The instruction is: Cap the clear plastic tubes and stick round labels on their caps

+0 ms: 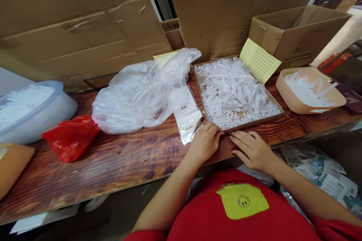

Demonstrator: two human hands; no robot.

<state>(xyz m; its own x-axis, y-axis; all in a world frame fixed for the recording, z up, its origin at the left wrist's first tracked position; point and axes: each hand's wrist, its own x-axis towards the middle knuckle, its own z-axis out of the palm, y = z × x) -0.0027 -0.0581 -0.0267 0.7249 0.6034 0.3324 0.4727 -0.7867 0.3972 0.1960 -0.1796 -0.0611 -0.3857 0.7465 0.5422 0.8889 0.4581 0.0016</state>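
Note:
A shallow cardboard tray [245, 123] on the wooden table holds a heap of clear plastic tubes [240, 90] and many small white pieces [223, 122]. At its near edge rests my left hand [206, 141], fingers lying over the front corner with nothing visible in them. My right hand [251, 148] lies on the table's front edge, close to the tray, its fingers stretched out and thumb apart. Left of the tray is a stack of printed clear packets [186, 115], just beyond my left fingers. A yellow sheet with rows of print [259, 60] leans on the tray's far right corner.
A crumpled clear plastic bag [132, 98], a red bag [72, 137] and a filled tub [63, 101] stand left. A peach basin [285, 96] with white pieces and a cardboard box [305, 45] stand right. Packed pouches [325, 173] lie below the table edge.

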